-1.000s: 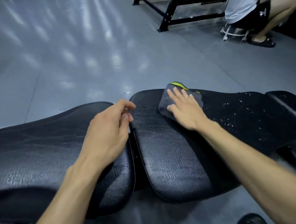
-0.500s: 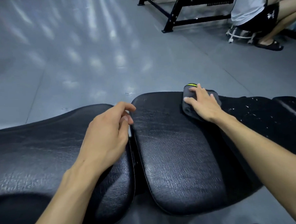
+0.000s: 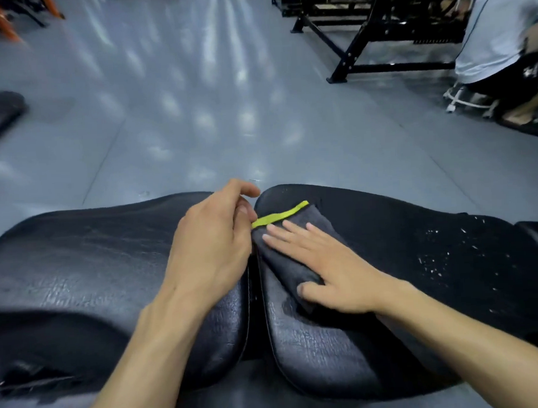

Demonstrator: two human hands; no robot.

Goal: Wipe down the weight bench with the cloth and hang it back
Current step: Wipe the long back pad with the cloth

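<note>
Currently the grey cloth [image 3: 283, 262], yellow-green along one edge, lies folded on the cracked black bench [image 3: 389, 260]. Right hand [image 3: 333, 272] presses it with straight fingers; left hand [image 3: 213, 244] rests alongside, loosely curled, holding nothing.

Two black pads on the table [image 3: 346, 340], side by side with a gap between. One gray cloth [image 3: 283, 259] with one yellow-green edge, on the right pad. Two hands: left hand [image 3: 214, 247] beside the cloth, right hand [image 3: 333, 269] flat on it. One other person [image 3: 499, 35] far behind the table.
</note>
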